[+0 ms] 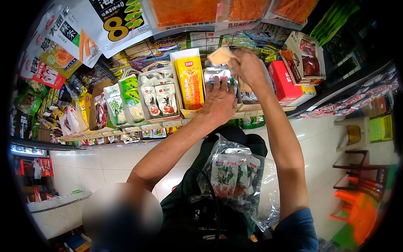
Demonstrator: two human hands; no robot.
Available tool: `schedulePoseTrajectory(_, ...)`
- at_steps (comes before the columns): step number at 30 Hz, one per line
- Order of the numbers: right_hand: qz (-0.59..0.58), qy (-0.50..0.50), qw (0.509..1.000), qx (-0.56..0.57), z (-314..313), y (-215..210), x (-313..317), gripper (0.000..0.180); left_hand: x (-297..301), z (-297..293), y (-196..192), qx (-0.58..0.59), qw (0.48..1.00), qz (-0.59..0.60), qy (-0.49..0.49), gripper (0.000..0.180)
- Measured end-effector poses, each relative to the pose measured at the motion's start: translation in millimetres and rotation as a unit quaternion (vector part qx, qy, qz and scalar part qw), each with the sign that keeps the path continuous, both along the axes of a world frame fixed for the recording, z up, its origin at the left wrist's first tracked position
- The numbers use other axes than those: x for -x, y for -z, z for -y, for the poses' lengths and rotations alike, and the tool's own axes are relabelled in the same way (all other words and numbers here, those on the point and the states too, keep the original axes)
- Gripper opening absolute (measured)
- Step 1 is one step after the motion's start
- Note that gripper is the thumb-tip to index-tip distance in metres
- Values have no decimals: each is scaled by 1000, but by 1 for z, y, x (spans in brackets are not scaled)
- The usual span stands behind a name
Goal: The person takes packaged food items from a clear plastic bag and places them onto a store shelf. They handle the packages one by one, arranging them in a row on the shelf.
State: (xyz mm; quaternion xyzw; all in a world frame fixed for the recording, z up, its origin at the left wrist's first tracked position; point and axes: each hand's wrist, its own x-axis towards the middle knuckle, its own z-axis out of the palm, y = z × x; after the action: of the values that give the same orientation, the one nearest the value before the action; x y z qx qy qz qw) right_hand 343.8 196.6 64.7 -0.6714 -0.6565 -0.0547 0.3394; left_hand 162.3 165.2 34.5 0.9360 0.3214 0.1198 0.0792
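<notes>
My left hand (218,101) lies with its fingers spread flat on silvery-white snack pouches (211,73) in a display box on the shelf. Beside it, my right hand (248,69) is closed on a tan piece of cardboard (221,56), slightly smeared by motion, held above the back of that box. A clear plastic bag (268,191) with several white snack pouches (235,172) in it rests on my lap.
Left of my hands stand a yellow snack box (191,82), a box of white pouches (159,94) and green packets (133,98). A red box (282,80) sits to the right. Large snack bags (121,25) hang above. Orange stools (357,206) stand at the lower right.
</notes>
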Motion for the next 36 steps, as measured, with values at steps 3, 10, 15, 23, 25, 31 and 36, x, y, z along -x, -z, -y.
schedulePoseTrajectory(3, 51, -59, 997, -4, -15, 33, -1, 27, -2, 2, 0, -4, 1000, -7, 4, 46)
schedulePoseTrajectory(10, 44, -35, 992, 109, -32, 34, 3, 32, 3, 2, -1, -5, 1000, -3, 11, 46)
schedulePoseTrajectory(15, 14, -23, 982, 188, -32, 16, 9, 31, 4, 2, -1, -8, 1000, 0, 9, 45)
schedulePoseTrajectory(23, 7, -54, 984, 173, -40, 27, 1, 28, 2, 2, 0, -12, 1000, -17, 11, 44)
schedulePoseTrajectory(25, -9, -62, 975, 213, -38, 18, 1, 27, 2, 0, 4, -11, 1000, -22, 9, 44)
schedulePoseTrajectory(31, 10, 17, 980, 198, -32, 14, 5, 29, 6, -2, 8, -8, 998, -62, 14, 45)
schedulePoseTrajectory(36, 19, 17, 1000, 1, 5, 18, 2, 29, 3, 1, 16, -67, 996, -54, 15, 40)
